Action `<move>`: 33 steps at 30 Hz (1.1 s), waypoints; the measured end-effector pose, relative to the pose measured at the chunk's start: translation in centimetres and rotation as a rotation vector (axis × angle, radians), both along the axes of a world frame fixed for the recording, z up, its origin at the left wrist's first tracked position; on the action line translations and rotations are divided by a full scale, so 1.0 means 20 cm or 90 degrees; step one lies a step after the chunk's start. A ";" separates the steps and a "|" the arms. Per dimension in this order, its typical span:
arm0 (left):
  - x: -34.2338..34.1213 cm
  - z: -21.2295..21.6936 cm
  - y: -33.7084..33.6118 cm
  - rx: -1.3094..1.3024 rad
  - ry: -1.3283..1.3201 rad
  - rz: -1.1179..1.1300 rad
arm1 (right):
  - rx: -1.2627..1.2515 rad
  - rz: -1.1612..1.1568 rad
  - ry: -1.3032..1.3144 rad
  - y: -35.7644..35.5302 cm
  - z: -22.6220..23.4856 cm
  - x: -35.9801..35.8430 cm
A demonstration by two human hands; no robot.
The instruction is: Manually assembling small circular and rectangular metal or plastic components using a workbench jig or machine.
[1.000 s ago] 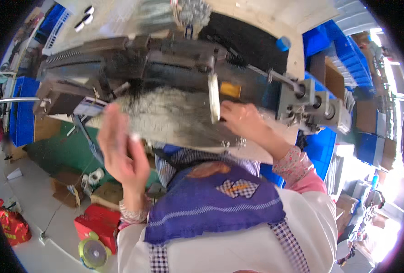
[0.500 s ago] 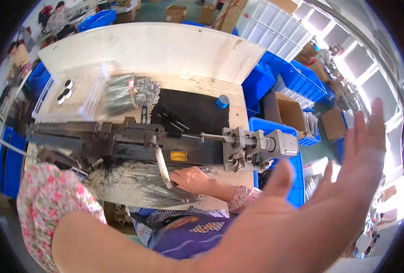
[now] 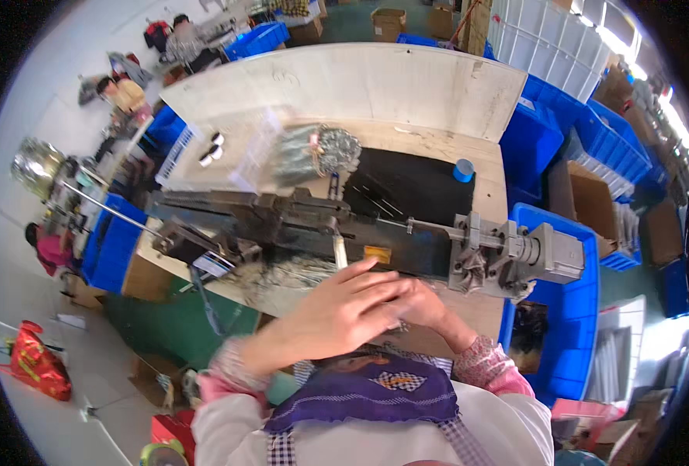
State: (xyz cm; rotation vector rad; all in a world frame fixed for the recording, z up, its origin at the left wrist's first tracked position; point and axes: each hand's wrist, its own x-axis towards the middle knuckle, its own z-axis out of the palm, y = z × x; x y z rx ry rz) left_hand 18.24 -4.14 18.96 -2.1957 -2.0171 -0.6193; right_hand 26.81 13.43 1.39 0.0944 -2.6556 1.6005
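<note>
My left hand [image 3: 344, 312] reaches over the front of the bench, fingers stretched out and holding nothing that I can see. Its fingertips overlap my right hand [image 3: 428, 304], whose own fingers are mostly hidden behind it. Just beyond the hands stands the white-handled lever [image 3: 340, 250] of a long metal bench machine [image 3: 298, 221]. A clamp block with a grey motor-like end [image 3: 555, 252] forms the machine's right side. Thin metal rods [image 3: 301, 273] lie loose along its front edge, partly covered by my left hand.
Behind the machine are a white plastic crate [image 3: 257, 159], a wrapped bundle of thin rods [image 3: 301, 151], a black mat [image 3: 406, 182] and a small blue round piece [image 3: 463, 170]. A blue bin [image 3: 581, 330] stands right of the bench. Several people work at the far left.
My left hand has come down from close before the camera at the right to meet my right hand. My right hand has left the lever's end. The whole view has shifted.
</note>
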 end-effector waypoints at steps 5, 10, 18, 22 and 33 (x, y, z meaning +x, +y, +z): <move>0.04 -0.45 -0.10 0.085 -0.234 0.146 | 0.201 -0.168 0.191 0.08 0.29 0.03; -0.03 -0.24 0.00 0.173 -0.222 0.159 | 0.372 -0.095 0.364 0.11 0.95 0.12; -0.02 -0.45 -0.14 0.176 -0.635 0.088 | 0.249 -0.161 0.293 -0.01 0.97 -0.03; -0.18 -0.61 -0.30 0.127 -0.815 0.311 | 0.355 -0.224 0.192 0.18 0.73 -0.14; -0.14 -0.12 -0.04 0.204 -1.495 0.112 | 0.545 -0.085 0.268 0.18 0.59 -0.37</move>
